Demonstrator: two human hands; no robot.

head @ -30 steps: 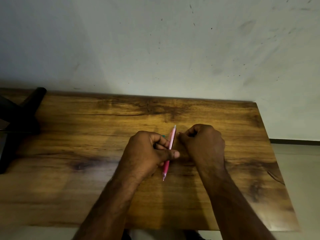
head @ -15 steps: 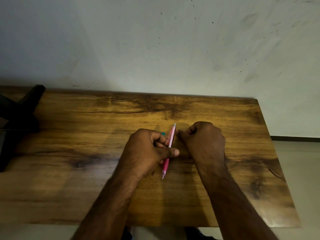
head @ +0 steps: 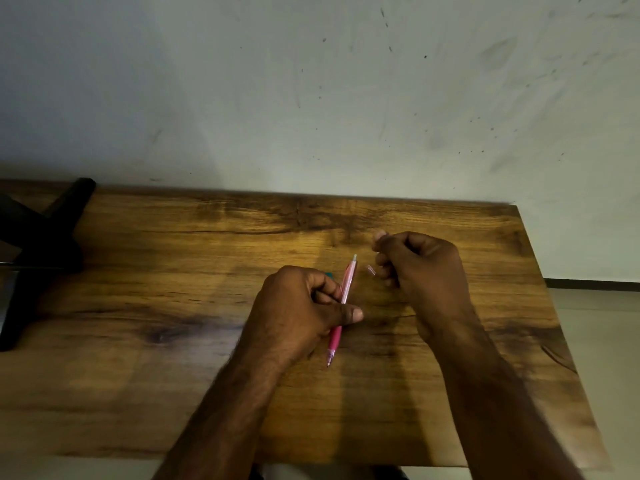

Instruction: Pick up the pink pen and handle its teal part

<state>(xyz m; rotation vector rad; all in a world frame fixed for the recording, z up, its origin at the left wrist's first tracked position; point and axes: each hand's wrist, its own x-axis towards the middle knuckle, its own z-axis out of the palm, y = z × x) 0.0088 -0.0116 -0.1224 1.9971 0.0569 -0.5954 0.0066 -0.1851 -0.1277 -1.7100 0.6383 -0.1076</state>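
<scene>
Pink pen (head: 341, 306) pinched in left hand (head: 298, 313) above worktop (head: 138, 306), tip toward the body. Right hand (head: 420, 268) curled, just right of pen top; small pale piece (head: 371, 270) at fingertips, hold unclear. Advisable: steady barrel, keep small piece off the worktop edge.

Two bare forearms, no sleeves, left hand (head: 298, 310) and right hand (head: 420, 268) without rings, watch, bands or gloves, fine hair on both forearms

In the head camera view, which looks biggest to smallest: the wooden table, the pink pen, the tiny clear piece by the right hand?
1. Wooden table
2. Pink pen, held by the left hand
3. Tiny clear piece at the right hand
</scene>
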